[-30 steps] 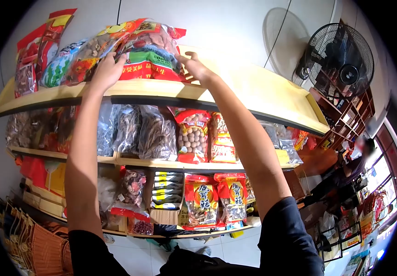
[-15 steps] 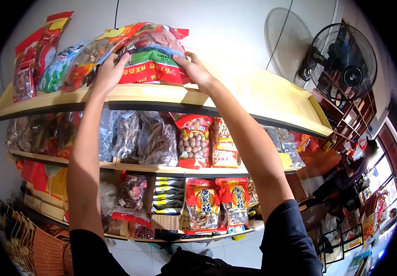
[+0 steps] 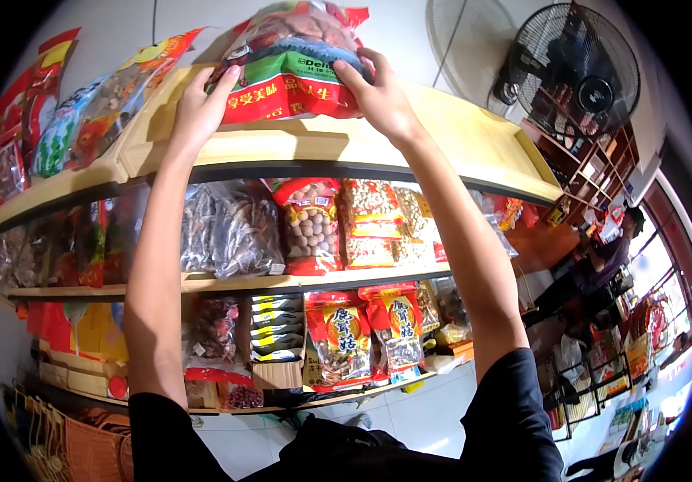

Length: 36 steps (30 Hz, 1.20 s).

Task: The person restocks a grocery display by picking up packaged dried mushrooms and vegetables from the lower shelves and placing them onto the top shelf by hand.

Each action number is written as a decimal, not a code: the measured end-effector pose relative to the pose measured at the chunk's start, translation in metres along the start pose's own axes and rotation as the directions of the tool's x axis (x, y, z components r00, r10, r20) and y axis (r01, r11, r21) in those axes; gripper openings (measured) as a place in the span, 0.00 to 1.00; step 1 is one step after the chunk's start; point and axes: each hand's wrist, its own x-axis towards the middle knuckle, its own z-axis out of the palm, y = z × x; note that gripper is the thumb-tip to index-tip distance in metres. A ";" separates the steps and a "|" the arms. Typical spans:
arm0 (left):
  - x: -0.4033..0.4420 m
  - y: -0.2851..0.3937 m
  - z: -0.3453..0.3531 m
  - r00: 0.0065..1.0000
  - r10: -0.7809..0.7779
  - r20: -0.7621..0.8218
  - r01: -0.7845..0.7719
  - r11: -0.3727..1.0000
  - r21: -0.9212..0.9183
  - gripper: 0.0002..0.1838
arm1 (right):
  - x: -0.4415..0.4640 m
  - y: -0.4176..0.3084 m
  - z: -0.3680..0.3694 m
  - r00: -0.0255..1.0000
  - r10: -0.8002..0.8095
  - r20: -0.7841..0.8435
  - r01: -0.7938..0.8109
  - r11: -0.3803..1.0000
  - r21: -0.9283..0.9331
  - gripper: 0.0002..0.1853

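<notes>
Both hands grip a large plastic food bag [image 3: 294,72], red and green at the bottom with a clear window showing brownish pieces. My left hand [image 3: 204,104] pinches its left side, thumb in front and fingers behind. On the right side, my right hand [image 3: 382,95] grips it the same way, its thumb on the green band. The bag is at the wooden top shelf [image 3: 442,136]; whether its base touches the board I cannot tell. Left of it lean a bag with orange and yellow print [image 3: 125,96], a green-and-blue bag [image 3: 61,132] and red bags [image 3: 21,120].
The middle shelf holds a bag of round brown nuts [image 3: 314,229] and dark dried goods [image 3: 242,229]. Mushroom bags [image 3: 342,337] and a carton of packets [image 3: 275,329] stand lower. A wall fan [image 3: 579,72] juts out at right. Another person [image 3: 603,261] stands far right.
The held bag has come away from the orange-and-yellow bag, rightward along the shelf and upward, with both hands on it. A gap now shows between the two bags. The camera view has shifted.
</notes>
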 end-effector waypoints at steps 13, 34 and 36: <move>-0.133 0.037 0.084 0.926 -0.062 0.372 0.353 0.489 -0.798 0.51 | -0.210 0.040 -0.107 0.859 -0.504 -0.087 0.419 0.791 -0.445 0.49; -0.564 0.030 0.082 0.147 -0.859 0.491 0.986 0.085 -0.146 0.44 | -0.610 0.079 -0.115 0.687 0.719 0.104 -0.705 0.626 0.333 0.37; -0.564 0.076 0.114 -0.032 -0.883 0.469 0.993 -0.083 -0.088 0.42 | -0.630 0.094 -0.128 0.634 0.768 0.097 -0.751 0.580 0.315 0.37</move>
